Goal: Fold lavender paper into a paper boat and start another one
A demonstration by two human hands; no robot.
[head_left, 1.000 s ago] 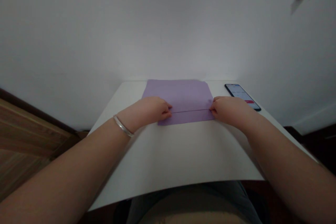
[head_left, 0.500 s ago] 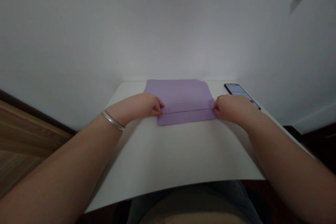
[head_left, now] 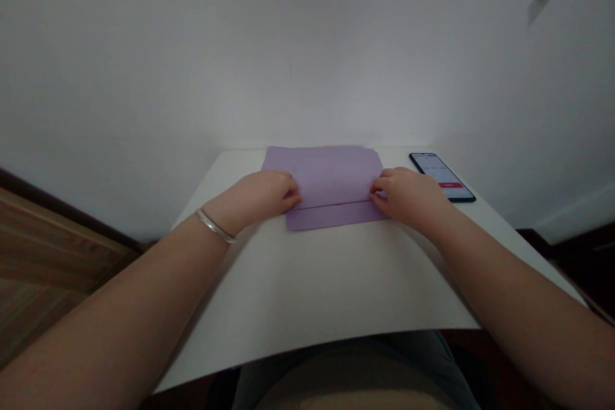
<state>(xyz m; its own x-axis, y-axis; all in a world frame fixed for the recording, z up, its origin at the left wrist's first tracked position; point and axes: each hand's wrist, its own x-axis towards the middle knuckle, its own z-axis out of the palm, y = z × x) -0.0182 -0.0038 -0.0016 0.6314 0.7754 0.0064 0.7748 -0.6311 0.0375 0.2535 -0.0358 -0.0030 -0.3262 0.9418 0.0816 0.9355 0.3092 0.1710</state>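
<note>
In the head view, the left hand (head_left: pixel 271 191) is coming in from the left side, back of the hand uppermost, and is resting at the left side of the purple paper (head_left: pixel 331 173). Its fingers are curling inward, and the thumb is lying just nearer the body than the forefinger, close to the left end of a straight edge that is running across the sheet. The left forearm (head_left: pixel 134 298) is slanting up from the lower left corner, and a silver bracelet (head_left: pixel 214 227) is circling the wrist.

The right hand (head_left: pixel 403 192) is mirroring this at the paper's right side, knuckles up, fingers bending toward the thumb at the right part of the same edge. The right forearm (head_left: pixel 509 282) is slanting in from the lower right. Both hands are touching the paper in a pinching shape, but I cannot tell whether paper is lying between the fingertips.

The paper is lying flat between the hands on the far part of the white table (head_left: pixel 346 282), near the wall (head_left: pixel 312 45); a narrow purple strip is showing in front of the edge. A phone (head_left: pixel 439 170) with a lit screen is lying beyond the right hand, to the paper's right.
</note>
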